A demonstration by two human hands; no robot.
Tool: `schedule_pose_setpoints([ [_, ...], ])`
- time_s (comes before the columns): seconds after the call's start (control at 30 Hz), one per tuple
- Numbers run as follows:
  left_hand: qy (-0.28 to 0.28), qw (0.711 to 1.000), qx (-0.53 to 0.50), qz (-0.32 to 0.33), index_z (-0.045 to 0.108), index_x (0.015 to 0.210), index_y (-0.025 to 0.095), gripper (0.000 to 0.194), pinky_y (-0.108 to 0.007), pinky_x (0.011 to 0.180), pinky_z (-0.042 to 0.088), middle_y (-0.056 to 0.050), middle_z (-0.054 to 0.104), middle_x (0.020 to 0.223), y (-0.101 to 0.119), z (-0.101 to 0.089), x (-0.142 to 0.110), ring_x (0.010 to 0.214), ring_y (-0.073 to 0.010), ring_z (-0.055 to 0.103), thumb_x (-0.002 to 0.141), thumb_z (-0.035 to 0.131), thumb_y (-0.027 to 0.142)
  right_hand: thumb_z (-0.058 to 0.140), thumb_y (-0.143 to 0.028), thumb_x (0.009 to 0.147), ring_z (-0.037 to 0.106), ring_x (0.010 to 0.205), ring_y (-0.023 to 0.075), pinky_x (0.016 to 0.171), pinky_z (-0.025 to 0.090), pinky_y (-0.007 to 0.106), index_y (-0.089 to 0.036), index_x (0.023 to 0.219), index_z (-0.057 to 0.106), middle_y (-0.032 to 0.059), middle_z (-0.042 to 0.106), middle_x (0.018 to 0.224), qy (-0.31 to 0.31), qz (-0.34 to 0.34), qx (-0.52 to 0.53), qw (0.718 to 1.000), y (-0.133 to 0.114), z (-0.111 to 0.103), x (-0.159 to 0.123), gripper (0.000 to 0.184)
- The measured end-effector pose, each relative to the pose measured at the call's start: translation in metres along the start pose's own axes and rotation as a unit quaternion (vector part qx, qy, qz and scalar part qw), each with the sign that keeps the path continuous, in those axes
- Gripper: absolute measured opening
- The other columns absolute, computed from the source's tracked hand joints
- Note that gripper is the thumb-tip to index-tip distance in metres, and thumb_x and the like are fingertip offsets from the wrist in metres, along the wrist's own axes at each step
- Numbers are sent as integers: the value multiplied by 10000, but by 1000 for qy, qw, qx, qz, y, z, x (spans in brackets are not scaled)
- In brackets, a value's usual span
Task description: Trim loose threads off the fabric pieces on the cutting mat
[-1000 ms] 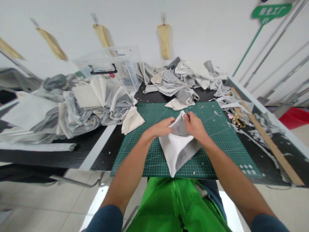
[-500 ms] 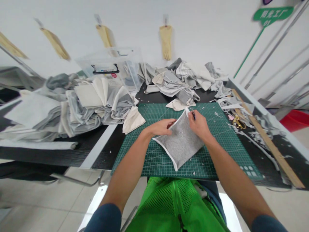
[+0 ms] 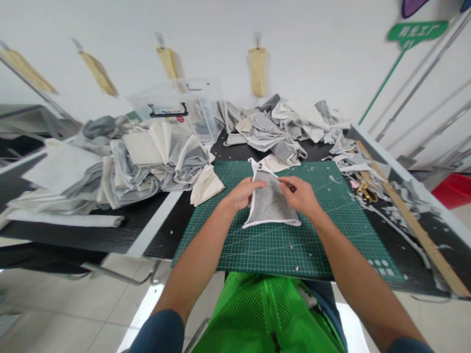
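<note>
Cloth (image 3: 272,202) is being swung, its long axis from slanting to nearly fore-and-aft, opposite edges being pinched by left hand (image 3: 243,193) and right hand (image 3: 300,194).

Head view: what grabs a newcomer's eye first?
Probably the bright green garment at the bottom centre, then the green gridded mat above it. Over the mat, the left hand and right hand hold a white-edged grey cloth. A red container stands out at far right.

We count two hands (image 3: 243,193), one held grey cloth (image 3: 270,198), one cutting mat (image 3: 265,250), one clear box (image 3: 167,112), four hanging gloves (image 3: 257,71).
</note>
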State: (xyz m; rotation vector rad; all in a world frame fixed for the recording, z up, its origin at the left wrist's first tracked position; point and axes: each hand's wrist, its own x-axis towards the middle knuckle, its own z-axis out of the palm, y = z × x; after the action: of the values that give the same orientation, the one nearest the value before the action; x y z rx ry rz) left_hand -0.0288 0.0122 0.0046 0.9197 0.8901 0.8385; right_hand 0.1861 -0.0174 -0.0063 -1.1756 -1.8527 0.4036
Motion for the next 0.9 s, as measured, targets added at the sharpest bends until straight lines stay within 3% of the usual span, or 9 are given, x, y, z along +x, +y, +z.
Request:
schedule_pose_setpoints([
  [0.13,-11,1000,0,4,748,987,115,293,-299,694,591,-98,788,875,0,0,0,699,-187,727,698,756,165,671,-367,905,617,772,183,761,505,334,-238,1197,742,56,711,953,-38,-43,27,998,-9,12,-4,328],
  [0.23,-27,1000,11,0,742,1005,116,315,-300,689,588,-95,784,848,0,0,-1,683,-187,724,694,769,161,635,-364,927,641,841,202,783,492,335,-232,992,784,61,725,922,-26,-33,28,999,-9,14,-3,209],
  [0.4,-1,1000,-13,26,721,1050,136,380,-309,716,598,-80,784,884,3,-1,-1,727,-191,731,674,774,123,539,-424,968,621,784,193,743,447,318,-202,937,732,49,729,884,54,58,-19,997,5,-1,2,296],
  [0.53,25,998,-35,38,714,1033,145,376,-329,726,607,-78,783,922,4,-3,1,747,-197,732,664,781,120,446,-505,992,567,700,201,717,413,335,-182,797,686,63,666,728,133,152,-98,974,21,-17,6,447],
  [0.6,30,997,-48,44,711,1020,146,385,-331,716,606,-78,780,923,4,-4,2,741,-197,728,646,801,130,435,-523,985,571,745,228,757,418,356,-179,734,680,95,657,718,149,167,-138,965,26,-21,7,491],
  [0.73,34,995,-73,62,704,995,144,411,-319,701,592,-68,771,885,4,-5,1,705,-183,711,609,845,157,530,-544,918,599,877,252,828,441,366,-159,1011,745,119,713,907,144,195,-97,965,28,-19,7,451],
  [0.83,34,993,-79,82,701,989,145,407,-311,732,583,-65,768,887,5,-5,0,720,-174,708,614,855,184,563,-615,885,588,780,209,730,458,325,-178,1225,698,64,710,896,69,263,72,959,23,-11,5,570],
  [0.9,32,994,-59,85,698,993,147,380,-308,748,575,-69,767,911,5,-5,1,736,-172,706,648,839,215,657,-581,831,553,713,180,657,440,290,-210,1379,613,18,683,842,38,264,174,948,21,-6,4,663],
])
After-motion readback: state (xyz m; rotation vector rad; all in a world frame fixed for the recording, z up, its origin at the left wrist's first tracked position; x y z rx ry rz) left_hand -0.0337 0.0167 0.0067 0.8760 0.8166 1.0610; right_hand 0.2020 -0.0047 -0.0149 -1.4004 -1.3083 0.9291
